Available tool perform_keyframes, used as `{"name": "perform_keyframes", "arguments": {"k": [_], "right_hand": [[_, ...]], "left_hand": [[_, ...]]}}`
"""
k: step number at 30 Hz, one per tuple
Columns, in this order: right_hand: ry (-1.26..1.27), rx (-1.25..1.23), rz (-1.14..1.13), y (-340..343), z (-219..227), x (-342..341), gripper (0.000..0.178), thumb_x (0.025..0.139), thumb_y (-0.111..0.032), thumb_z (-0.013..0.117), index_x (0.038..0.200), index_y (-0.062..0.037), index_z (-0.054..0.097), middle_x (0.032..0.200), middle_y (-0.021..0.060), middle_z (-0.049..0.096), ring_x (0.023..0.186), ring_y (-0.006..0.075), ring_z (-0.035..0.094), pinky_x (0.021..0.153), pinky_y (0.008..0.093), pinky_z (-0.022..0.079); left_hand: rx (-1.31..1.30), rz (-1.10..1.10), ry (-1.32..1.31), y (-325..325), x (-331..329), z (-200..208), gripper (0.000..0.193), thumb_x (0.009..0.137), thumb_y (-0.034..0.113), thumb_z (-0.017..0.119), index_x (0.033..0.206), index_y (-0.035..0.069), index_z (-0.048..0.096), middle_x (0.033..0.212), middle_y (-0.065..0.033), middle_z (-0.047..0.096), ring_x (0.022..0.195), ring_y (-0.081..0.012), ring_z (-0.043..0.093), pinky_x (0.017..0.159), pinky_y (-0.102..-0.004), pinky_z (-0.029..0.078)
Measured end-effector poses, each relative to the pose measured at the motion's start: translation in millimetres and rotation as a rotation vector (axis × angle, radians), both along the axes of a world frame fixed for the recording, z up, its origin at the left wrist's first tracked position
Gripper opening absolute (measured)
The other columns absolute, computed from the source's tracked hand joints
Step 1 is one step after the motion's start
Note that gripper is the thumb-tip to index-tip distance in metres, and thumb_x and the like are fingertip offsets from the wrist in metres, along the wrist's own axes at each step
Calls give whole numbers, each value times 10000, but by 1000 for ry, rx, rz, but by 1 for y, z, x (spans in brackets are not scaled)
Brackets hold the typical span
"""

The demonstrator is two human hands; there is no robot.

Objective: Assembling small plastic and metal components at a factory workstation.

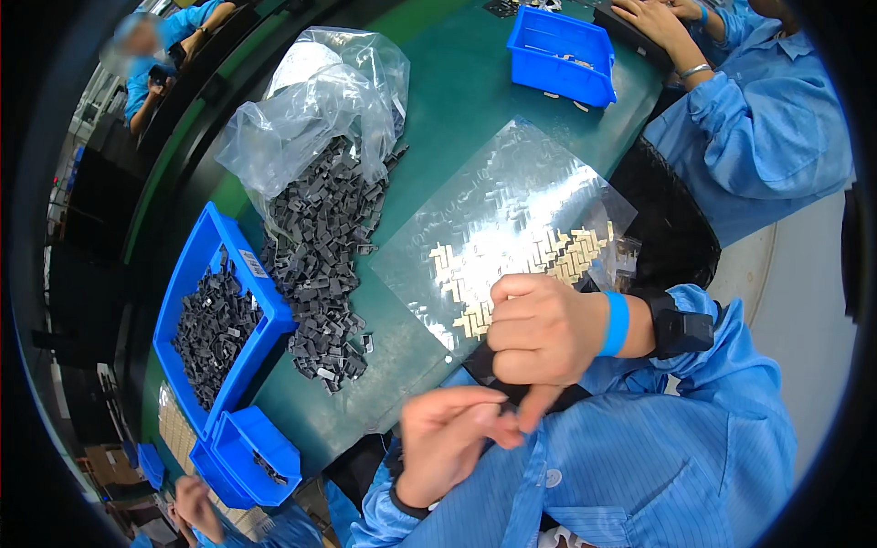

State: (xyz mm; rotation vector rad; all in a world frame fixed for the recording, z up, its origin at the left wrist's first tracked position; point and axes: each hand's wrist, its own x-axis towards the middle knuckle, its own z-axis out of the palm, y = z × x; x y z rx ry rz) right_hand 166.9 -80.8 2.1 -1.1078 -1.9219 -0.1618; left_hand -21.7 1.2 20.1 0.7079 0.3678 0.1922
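Note:
In front of my chest, my left hand (449,440) is closed in a pinch on a small black plastic part (506,407), mostly hidden by its fingertips. My right hand (545,333) has its fingers curled, and one digit reaches down to the left fingertips. Whether it grips anything there is hidden. Just beyond my right hand, a clear plastic sheet (489,187) lies on the green table (448,78). Rows of small tan L-shaped pieces (575,256) cover its near part. To the left spreads a heap of small black plastic parts (320,247).
A clear plastic bag (320,110) lies open over the heap's far end. Blue bins stand at left: a large one (279,315) of dark parts and a smaller one (247,457). Another blue bin (562,59) sits at far right, near a co-worker's arm (722,110). Another person's hand (196,507) shows lower left.

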Motion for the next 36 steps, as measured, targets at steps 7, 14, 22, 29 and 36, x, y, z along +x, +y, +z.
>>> {"name": "perform_keyframes", "arguments": {"k": [7,14,22,29,36], "right_hand": [[-138,-76,-164,-35,-12,2,406,690,-444,675,735,-70,526,767,56,532,681,207,526,640,328,420],[-145,-94,-214,-40,-37,-9,136,698,-136,592,787,-41,553,869,91,559,815,220,550,672,327,452],[147,5,-172,-31,-30,0,125,684,-83,622,780,-24,569,864,88,565,795,236,558,650,341,440],[379,-218,-110,-25,-12,4,180,697,-91,662,838,-33,566,864,78,557,794,251,542,696,356,423],[372,-286,-188,-2,-19,5,212,705,-170,680,855,-49,591,880,64,542,833,244,524,739,353,406]], "left_hand": [[1321,1118,320,97,0,58,311,871,59,540,1153,-68,512,841,-160,596,696,-189,600,624,-244,495],[1714,1081,718,136,1,40,758,811,84,621,1407,76,154,1271,-194,400,1007,-230,538,738,-270,480],[-57,230,280,14,19,-9,498,848,94,561,1292,65,337,1143,-140,525,1087,-287,508,890,-435,452],[-55,300,255,5,41,-25,221,832,-62,531,1034,27,524,966,-77,603,898,-179,604,801,-363,528],[198,335,157,-3,40,-34,234,814,-54,570,1033,4,509,945,-105,616,841,-165,621,748,-300,541]]}}
